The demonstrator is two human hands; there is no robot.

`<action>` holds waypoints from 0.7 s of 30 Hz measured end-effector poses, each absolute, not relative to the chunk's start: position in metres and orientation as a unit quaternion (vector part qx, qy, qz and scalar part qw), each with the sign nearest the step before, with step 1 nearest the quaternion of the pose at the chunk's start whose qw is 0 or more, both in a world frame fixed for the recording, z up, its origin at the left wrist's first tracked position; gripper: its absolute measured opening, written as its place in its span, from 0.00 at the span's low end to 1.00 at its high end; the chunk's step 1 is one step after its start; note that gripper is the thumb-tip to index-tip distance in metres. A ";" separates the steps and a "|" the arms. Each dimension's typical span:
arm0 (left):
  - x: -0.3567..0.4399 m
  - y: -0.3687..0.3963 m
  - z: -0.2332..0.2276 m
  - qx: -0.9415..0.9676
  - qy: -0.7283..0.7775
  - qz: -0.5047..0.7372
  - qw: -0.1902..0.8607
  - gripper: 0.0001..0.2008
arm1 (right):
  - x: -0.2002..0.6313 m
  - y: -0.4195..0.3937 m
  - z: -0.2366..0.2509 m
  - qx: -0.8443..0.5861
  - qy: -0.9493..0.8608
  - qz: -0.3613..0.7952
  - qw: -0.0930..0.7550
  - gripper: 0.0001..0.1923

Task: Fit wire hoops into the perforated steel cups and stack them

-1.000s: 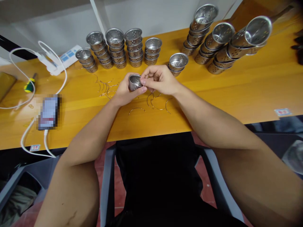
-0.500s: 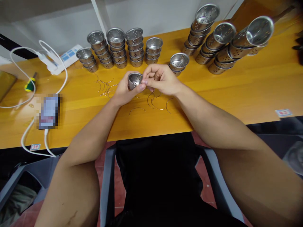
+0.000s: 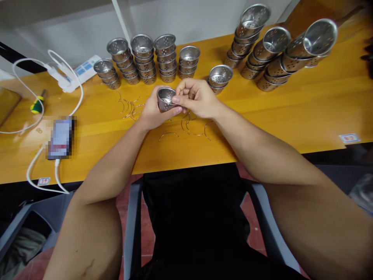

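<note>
A small perforated metal cup point(image 3: 165, 102) is held upright just above the table in my left hand point(image 3: 153, 111), whose fingers wrap round its left side and whose thumb runs along its near side. My right hand point(image 3: 198, 97) is closed in a pinch at the cup's right rim. What lies between its fingertips, if anything, is too small to make out. Several thin curved wires point(image 3: 129, 109) are scattered left of the cup. More curved wires point(image 3: 188, 126) lie below my right hand.
Stacks of perforated cups point(image 3: 145, 58) line the back, with taller stacks point(image 3: 276, 58) at right and a short stack point(image 3: 220, 77) behind my right hand. At left are a power strip point(image 3: 81, 74), white cables, a phone point(image 3: 60, 138) and a green-yellow screwdriver point(image 3: 37, 105).
My left thumb has slid down off the cup's rim to its lower near side. My right fingertips have shifted slightly left against the rim, and the cup has barely moved.
</note>
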State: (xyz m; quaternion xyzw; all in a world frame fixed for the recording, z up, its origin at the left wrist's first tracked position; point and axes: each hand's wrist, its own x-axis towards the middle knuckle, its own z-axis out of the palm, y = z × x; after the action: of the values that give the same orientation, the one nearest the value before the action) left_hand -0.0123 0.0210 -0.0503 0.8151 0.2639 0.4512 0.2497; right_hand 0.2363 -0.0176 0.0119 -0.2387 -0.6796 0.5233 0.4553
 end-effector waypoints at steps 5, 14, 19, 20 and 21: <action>-0.012 0.023 -0.051 0.820 0.248 0.461 0.234 0.45 | 0.237 -0.018 0.009 -0.239 -0.682 0.529 0.444 0.40; -0.014 0.019 -0.047 0.816 0.276 0.439 0.255 0.44 | 0.235 -0.018 0.010 -0.221 -0.692 0.524 0.446 0.38; -0.012 0.018 -0.047 0.802 0.294 0.452 0.257 0.48 | 0.235 -0.017 0.008 -0.280 -0.690 0.465 0.478 0.41; -0.011 0.018 -0.047 0.798 0.299 0.457 0.256 0.49 | 0.236 -0.017 0.008 -0.295 -0.691 0.442 0.491 0.43; -0.011 0.018 -0.046 0.793 0.305 0.462 0.255 0.50 | 0.236 -0.017 0.008 -0.307 -0.693 0.419 0.501 0.45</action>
State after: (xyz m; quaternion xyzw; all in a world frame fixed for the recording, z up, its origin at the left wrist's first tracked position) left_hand -0.0106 0.0184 -0.0462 0.7928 0.3050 0.4617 0.2554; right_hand 0.2361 -0.0171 0.0080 -0.3068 -0.6925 0.4191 0.5007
